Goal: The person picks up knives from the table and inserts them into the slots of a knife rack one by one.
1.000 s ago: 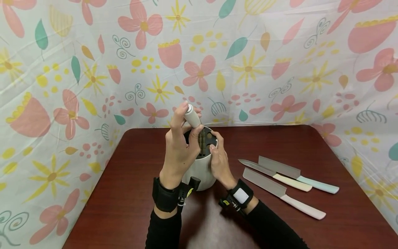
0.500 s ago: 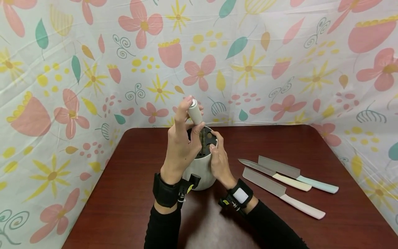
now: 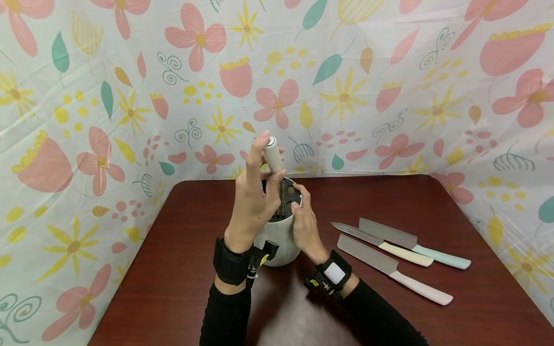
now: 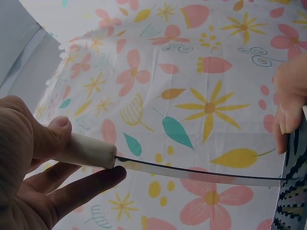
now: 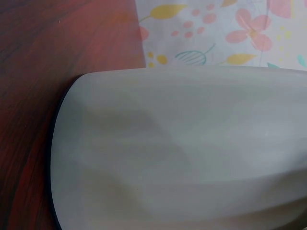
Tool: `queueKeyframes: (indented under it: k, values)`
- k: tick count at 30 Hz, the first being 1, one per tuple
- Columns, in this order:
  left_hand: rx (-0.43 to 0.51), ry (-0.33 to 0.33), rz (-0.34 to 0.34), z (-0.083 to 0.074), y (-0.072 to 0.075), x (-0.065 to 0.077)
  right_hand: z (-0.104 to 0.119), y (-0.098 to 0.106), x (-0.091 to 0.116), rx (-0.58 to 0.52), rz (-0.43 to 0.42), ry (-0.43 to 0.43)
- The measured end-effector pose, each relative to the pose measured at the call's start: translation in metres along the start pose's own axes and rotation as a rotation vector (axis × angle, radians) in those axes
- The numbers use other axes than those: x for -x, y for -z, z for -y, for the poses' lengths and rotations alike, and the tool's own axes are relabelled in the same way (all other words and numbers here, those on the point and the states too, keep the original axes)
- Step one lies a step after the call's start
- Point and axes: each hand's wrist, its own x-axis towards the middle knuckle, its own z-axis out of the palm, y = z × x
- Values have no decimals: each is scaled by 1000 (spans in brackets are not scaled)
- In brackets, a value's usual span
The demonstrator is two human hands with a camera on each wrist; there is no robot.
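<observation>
My left hand [image 3: 253, 197] holds a knife by its pale handle [image 3: 272, 154], above a white knife block [image 3: 279, 242]. In the left wrist view the knife's narrow blade [image 4: 201, 175] runs from the handle to the block's dark slotted top, where its tip meets the slots. How deep the tip sits is hard to tell. My right hand [image 3: 308, 226] grips the block's rim on the right side, thumb over the top edge. The right wrist view is mostly filled by the block's smooth white wall [image 5: 182, 143].
Three knives lie on the brown table [image 3: 173, 288] to the right: a broad-bladed one with a pale pink handle [image 3: 421, 288], a pointed one with a cream handle [image 3: 407, 253], and another broad one with a light blue handle [image 3: 441, 257]. A flowered cloth [image 3: 346, 72] hangs behind.
The left hand and its knife have shifted slightly up and to the right, the handle now a little more upright. My right hand stays on the block's rim.
</observation>
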Motion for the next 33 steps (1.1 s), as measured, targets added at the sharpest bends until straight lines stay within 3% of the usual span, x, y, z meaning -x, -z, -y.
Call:
queueKeyframes:
  k: [9,33]
  values:
    - [6,33,29,5,-2,1,2,0,1,-4,3,-25]
    - [-50,95,106,32,-18,4,-1,1,2,-15,3,4]
